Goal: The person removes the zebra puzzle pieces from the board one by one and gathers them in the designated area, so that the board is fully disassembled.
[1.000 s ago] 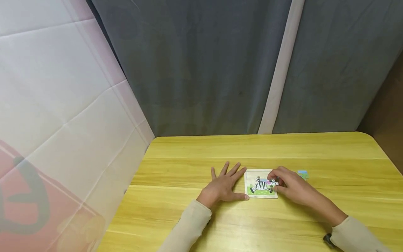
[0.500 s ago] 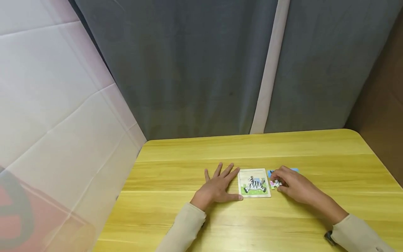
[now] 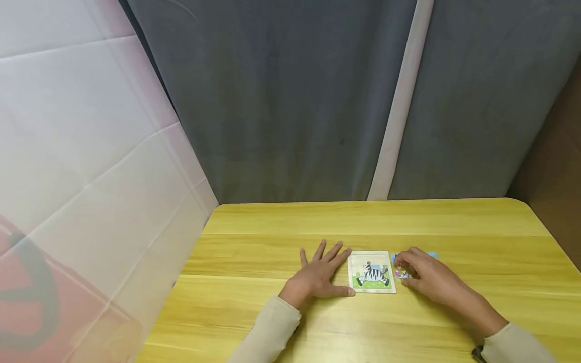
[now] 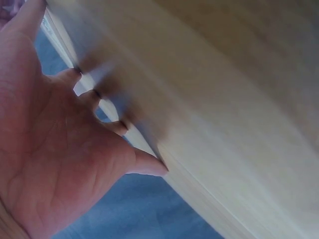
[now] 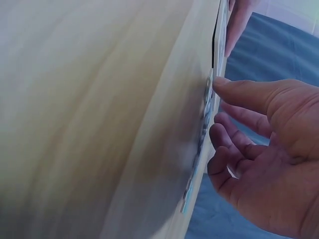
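Note:
A square wooden puzzle board (image 3: 371, 291) lies on the table with a partly filled zebra picture on a green ground. My left hand (image 3: 315, 280) rests at its left side, fingers spread and straight, the thumb and forefinger at its edge. Just right of the board, low at the table, my right hand (image 3: 428, 275) has thumb and forefinger about a small puzzle piece (image 3: 401, 274) with pink and black-and-white print. In the right wrist view the thumb (image 5: 234, 92) is at a row of flat pieces (image 5: 204, 122); the other fingers curl inward. The fingers partly hide the piece.
Blue puzzle pieces (image 3: 432, 255) lie partly hidden behind the right hand. The yellow wood-grain table (image 3: 254, 242) ends at a grey curtain (image 3: 290, 126) behind. A pale printed cloth (image 3: 113, 166) hangs at the left, and a brown panel (image 3: 554, 141) stands at the right.
My right hand has moved the pink-printed puzzle piece off the board to the right, near the blue pieces. The left hand has stayed at the board's edge. The head view has shifted slightly.

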Tool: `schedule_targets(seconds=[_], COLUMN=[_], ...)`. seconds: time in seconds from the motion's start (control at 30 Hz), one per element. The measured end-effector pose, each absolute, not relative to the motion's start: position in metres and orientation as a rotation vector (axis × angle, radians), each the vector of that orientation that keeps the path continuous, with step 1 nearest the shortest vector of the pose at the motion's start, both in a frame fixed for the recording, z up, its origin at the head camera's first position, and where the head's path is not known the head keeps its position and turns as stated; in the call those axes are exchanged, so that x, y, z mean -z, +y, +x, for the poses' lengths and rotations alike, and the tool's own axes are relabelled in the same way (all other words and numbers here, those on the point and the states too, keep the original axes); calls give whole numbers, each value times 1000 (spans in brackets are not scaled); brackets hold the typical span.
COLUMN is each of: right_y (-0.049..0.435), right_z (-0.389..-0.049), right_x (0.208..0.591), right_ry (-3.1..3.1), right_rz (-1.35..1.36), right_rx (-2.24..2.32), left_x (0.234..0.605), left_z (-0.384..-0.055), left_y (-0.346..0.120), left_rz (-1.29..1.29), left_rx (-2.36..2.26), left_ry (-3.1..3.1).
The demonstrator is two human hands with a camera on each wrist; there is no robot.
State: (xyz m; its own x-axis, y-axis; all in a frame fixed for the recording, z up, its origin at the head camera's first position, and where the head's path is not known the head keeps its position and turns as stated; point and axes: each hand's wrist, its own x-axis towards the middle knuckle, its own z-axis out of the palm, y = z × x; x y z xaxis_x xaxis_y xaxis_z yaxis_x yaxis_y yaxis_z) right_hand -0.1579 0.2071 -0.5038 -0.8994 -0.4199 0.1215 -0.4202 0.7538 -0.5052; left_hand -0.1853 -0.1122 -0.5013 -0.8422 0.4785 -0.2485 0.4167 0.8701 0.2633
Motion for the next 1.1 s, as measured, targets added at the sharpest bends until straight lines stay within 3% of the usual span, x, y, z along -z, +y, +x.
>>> schedule_targets(seconds=[1.1], right_y=[137], right_z=[-164], right_x=[498], right_ry=[-2989], right_rz=[686], right_rx=[-715], left_x=[500], left_z=[-187], left_y=[-110], left_rz=[664], left_rx=[-269], left_ry=[2760])
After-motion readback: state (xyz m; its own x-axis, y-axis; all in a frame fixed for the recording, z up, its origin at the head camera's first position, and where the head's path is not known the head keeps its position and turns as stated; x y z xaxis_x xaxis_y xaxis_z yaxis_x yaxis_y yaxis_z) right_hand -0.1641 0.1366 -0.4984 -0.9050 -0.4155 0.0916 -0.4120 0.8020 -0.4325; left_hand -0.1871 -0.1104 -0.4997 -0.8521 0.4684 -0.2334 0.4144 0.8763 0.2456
